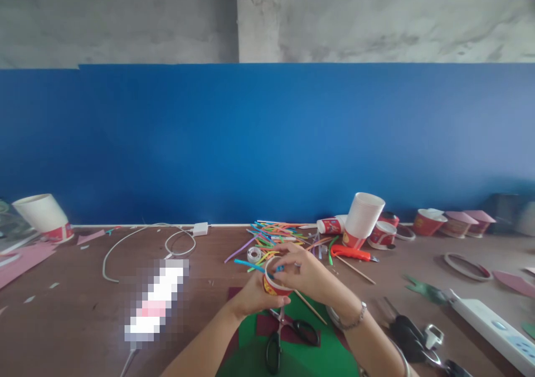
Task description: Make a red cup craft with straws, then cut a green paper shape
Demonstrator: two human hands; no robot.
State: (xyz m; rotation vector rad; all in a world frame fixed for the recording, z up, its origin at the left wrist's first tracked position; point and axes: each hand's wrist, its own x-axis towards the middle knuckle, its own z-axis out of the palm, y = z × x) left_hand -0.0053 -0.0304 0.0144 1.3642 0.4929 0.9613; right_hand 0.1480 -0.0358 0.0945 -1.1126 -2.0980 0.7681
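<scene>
My left hand is wrapped around a small red paper cup, tilted with its mouth facing up towards me. A blue straw sticks out to the left at the cup's rim; I cannot tell whether it passes through the wall. My right hand reaches over the rim, its fingers closed on a blue piece of the straw inside the cup. The fingertips are partly hidden. Below the hands, black-handled scissors lie on green and dark red paper, with a wooden stick alongside.
Behind the hands lie a pile of coloured strips and a tape roll. White stacked cups and an orange utility knife are to the right. A power strip and keys lie front right, a blurred-out bright object left.
</scene>
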